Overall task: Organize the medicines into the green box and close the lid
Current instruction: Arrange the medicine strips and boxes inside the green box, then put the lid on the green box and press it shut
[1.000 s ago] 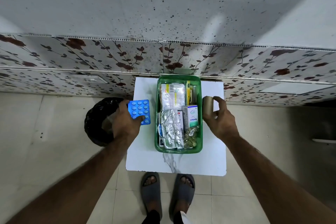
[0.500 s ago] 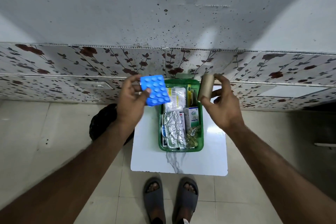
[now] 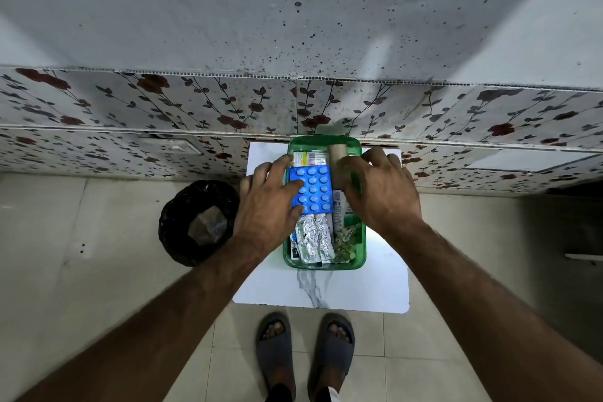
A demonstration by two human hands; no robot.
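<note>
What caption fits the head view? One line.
Both hands press a blue blister pack and tan roll into the green box.

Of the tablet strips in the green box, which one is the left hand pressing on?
The blue blister pack, lying on top toward the box's far end under the left hand. The crumpled silver foil strips nearer the person lie untouched.

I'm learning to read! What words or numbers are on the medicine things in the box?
No text reads clearly.
White and green carton: a short green word, too blurred to read.
White packet above the blue blister pack: coloured print, too small.
Silver foil strips: nothing legible.
</note>
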